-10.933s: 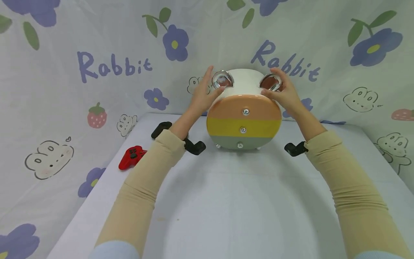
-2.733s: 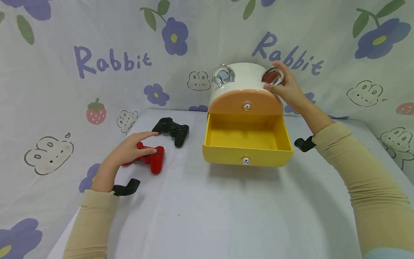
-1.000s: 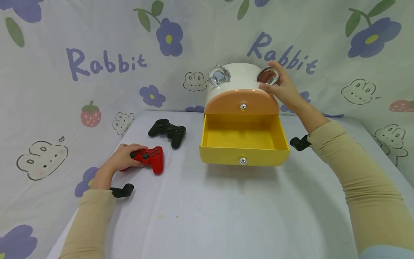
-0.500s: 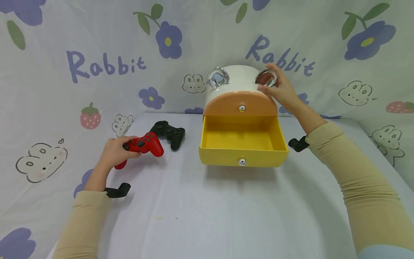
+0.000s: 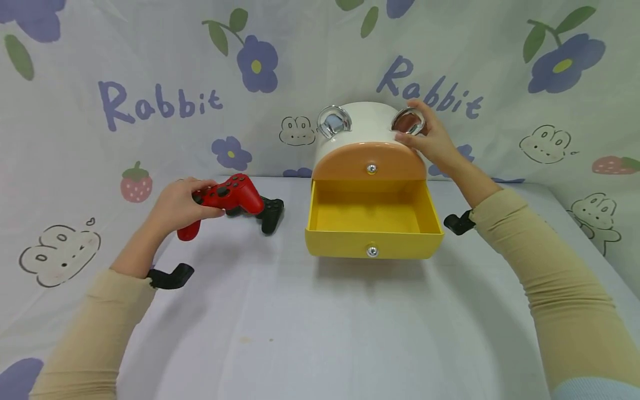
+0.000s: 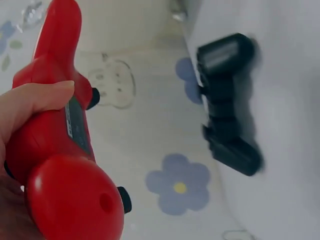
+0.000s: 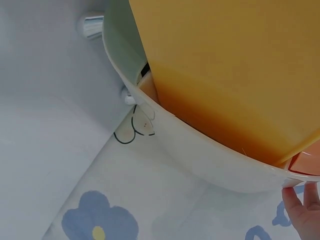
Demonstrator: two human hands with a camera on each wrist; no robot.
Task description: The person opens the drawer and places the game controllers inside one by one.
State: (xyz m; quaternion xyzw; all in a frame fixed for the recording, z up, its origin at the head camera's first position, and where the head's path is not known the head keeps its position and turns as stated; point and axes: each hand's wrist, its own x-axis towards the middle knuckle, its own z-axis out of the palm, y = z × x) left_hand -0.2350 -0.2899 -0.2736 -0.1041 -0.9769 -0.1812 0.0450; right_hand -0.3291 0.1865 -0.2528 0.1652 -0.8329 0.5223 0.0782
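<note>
So you've got the red controller (image 5: 235,193) pinched in your left hand (image 5: 177,205), up off the surface (image 5: 360,322), apart from the black controller (image 5: 271,215) lying there. Its long axis runs roughly left to right, right end higher or farther, can't tell which. The yellow drawer (image 5: 345,244) sticks out to its right. Your right hand (image 5: 435,141) is nearer that drawer, but its fingers curl round the right silver-rimmed eye (image 5: 407,121).
</note>
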